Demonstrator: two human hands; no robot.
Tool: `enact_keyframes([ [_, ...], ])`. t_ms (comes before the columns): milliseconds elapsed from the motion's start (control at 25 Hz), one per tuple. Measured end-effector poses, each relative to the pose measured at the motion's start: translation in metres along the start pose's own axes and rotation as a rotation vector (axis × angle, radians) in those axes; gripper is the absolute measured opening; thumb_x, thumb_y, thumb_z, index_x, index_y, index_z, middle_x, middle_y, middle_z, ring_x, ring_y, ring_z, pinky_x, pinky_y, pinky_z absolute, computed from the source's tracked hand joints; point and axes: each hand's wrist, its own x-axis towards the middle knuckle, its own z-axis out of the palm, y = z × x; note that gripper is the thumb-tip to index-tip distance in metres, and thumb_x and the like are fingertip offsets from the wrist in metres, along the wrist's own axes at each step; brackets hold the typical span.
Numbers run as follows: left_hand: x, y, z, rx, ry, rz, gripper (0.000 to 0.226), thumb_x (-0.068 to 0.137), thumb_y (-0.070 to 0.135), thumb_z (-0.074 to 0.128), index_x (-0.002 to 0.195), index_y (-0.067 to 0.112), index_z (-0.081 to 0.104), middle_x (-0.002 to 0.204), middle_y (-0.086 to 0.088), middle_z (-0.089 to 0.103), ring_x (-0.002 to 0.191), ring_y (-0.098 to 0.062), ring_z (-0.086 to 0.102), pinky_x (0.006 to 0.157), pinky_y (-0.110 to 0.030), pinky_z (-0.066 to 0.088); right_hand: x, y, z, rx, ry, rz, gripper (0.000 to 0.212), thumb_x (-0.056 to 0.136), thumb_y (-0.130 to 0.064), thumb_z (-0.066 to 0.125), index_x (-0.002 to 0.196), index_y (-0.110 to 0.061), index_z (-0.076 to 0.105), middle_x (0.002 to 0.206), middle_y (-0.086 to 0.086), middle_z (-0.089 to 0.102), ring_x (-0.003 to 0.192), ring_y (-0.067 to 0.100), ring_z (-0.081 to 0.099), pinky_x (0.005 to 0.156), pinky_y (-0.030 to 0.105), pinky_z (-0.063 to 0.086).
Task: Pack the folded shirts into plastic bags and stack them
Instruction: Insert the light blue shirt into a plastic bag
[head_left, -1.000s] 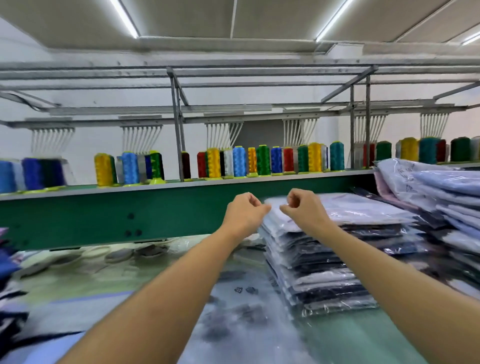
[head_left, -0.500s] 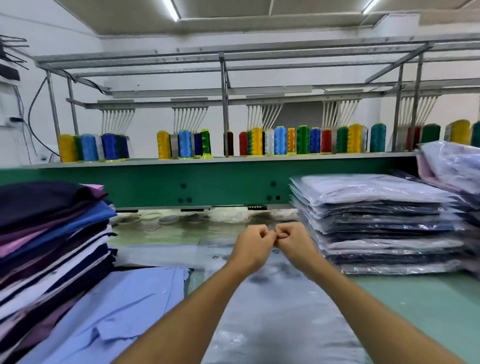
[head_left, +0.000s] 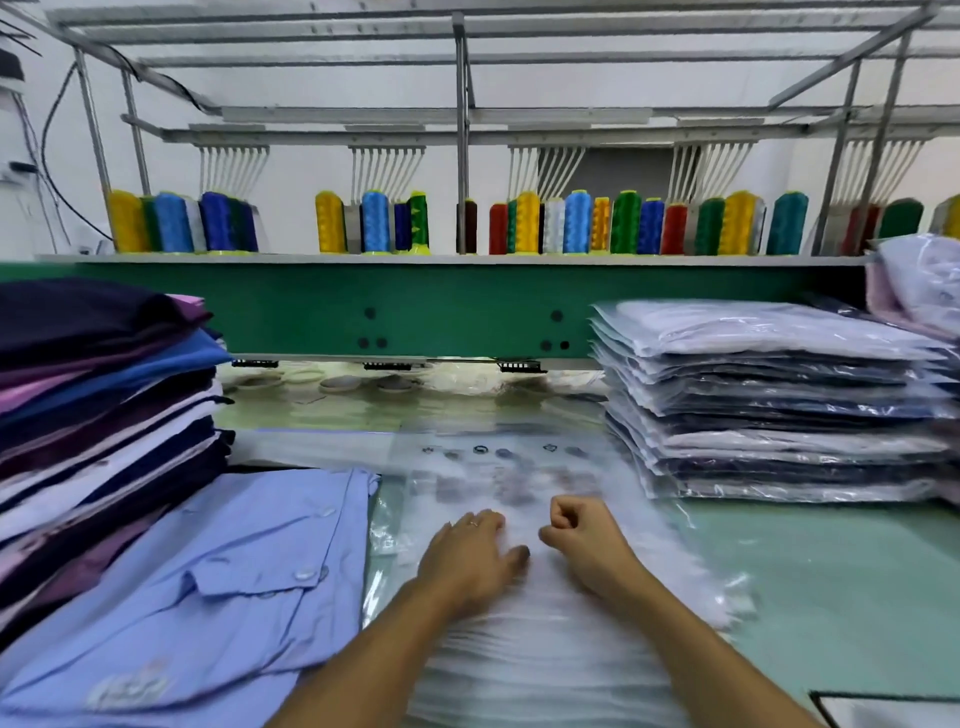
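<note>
A pile of empty clear plastic bags (head_left: 519, 467) lies on the table in front of me. My left hand (head_left: 467, 558) rests flat on the top bag with fingers spread. Just right of it, my right hand (head_left: 587, 545) hovers at the bag with its fingers curled; whether they pinch the plastic I cannot tell. A folded light-blue shirt (head_left: 218, 587) lies unbagged to the left of the bags. At the far left stands a tall stack of folded shirts (head_left: 98, 415) in navy, purple, blue and white. A stack of bagged shirts (head_left: 769, 405) stands at the right.
A green machine beam (head_left: 457, 312) with a shelf of coloured thread cones (head_left: 571, 223) runs across the back. More bagged shirts (head_left: 919, 280) are heaped at the far right. Bare green table (head_left: 831, 582) shows at the right front.
My view has tilted downward. Both hands dropped from raised, fists together, down to the bag pile; my left hand opened flat onto the plastic.
</note>
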Motion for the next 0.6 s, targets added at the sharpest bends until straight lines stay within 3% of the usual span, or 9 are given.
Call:
enact_keyframes([
  [160,0.020,-0.013,0.001,0.057,-0.067,-0.058,0.084,0.094,0.076,0.035,0.160,0.025,0.020,0.169,0.003,0.008,0.156,-0.021,0.001,0.126,-0.042,0.002,0.010,0.014,-0.004,-0.073,0.173,-0.015,0.041,0.075,0.006,0.062,0.061,-0.021,0.035,0.054,-0.011,0.033,0.054,0.009,0.029,0.054,0.028,0.025],
  [280,0.028,-0.018,0.009,0.109,-0.018,-0.070,0.081,0.095,0.076,0.028,0.160,0.029,0.020,0.170,0.003,0.007,0.156,-0.024,0.000,0.126,-0.043,0.000,0.016,0.021,-0.010,-0.178,0.378,0.050,0.031,0.077,-0.001,0.061,0.067,-0.019,0.038,0.062,-0.008,0.042,0.058,0.014,0.036,0.055,0.034,0.029],
  [360,0.030,-0.018,0.013,0.108,0.050,-0.060,0.071,0.098,0.072,0.029,0.156,0.032,0.029,0.168,0.003,0.016,0.156,-0.025,0.007,0.126,-0.044,0.004,0.020,0.023,-0.013,-0.253,0.514,0.104,0.023,0.082,-0.008,0.062,0.073,-0.022,0.047,0.080,-0.004,0.052,0.068,0.016,0.049,0.059,0.034,0.038],
  [440,0.031,-0.016,0.014,0.065,0.151,-0.043,0.054,0.101,0.061,0.036,0.146,0.033,0.046,0.158,0.004,0.040,0.150,-0.025,0.027,0.120,-0.041,0.020,0.025,0.026,-0.016,-0.272,0.540,0.159,0.016,0.088,-0.014,0.063,0.085,-0.027,0.056,0.100,0.001,0.054,0.086,0.020,0.056,0.068,0.034,0.045],
  [520,0.030,-0.014,0.010,0.041,0.277,-0.030,0.035,0.102,0.048,0.044,0.128,0.034,0.062,0.131,0.005,0.065,0.128,-0.024,0.052,0.100,-0.035,0.040,0.027,0.030,-0.019,-0.250,0.496,0.214,0.010,0.091,-0.016,0.062,0.097,-0.024,0.060,0.107,0.004,0.058,0.096,0.024,0.058,0.076,0.035,0.049],
  [600,0.030,-0.012,0.005,0.069,0.352,-0.025,0.026,0.099,0.042,0.050,0.116,0.033,0.068,0.110,0.005,0.072,0.107,-0.024,0.063,0.083,-0.032,0.048,0.028,0.031,-0.021,-0.222,0.448,0.252,0.013,0.091,-0.014,0.061,0.102,-0.022,0.063,0.105,0.003,0.064,0.091,0.024,0.061,0.076,0.033,0.050],
])
